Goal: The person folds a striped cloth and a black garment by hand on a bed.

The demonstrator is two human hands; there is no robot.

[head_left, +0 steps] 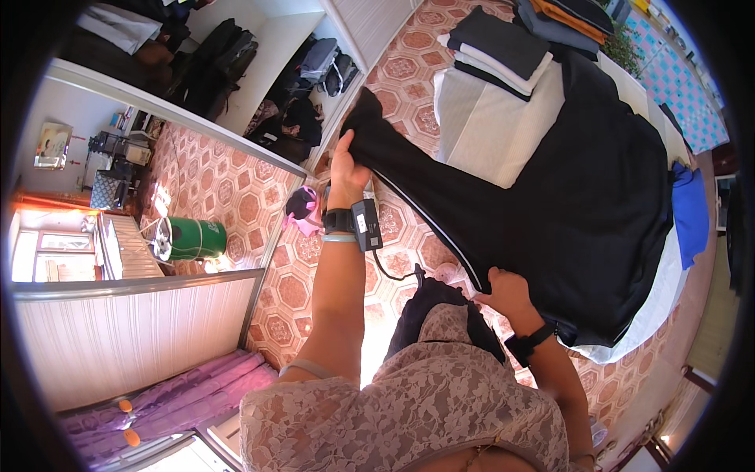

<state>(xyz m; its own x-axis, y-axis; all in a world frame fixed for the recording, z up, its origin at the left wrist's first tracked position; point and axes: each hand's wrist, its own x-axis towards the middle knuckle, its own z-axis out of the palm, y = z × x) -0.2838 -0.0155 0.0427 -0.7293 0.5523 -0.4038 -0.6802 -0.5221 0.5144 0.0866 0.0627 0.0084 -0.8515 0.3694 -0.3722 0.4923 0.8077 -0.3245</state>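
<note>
A large black garment with a thin pale stripe along its near edge lies spread over a white-covered surface; I cannot tell whether it is a jacket or trousers. One long narrow part of it stretches to the left, past the covering and over the floor. My left hand grips this part close to its far end, arm extended. Nearer my body, my right hand is closed on the garment's near edge, where the striped edge ends. Cloth hides some of the fingertips of both hands.
Folded dark and white clothes are stacked on the white cover, with another pile behind. A blue cloth hangs at the right. Left stand an open wardrobe and a mirrored door; a pink-and-black item lies on the patterned floor.
</note>
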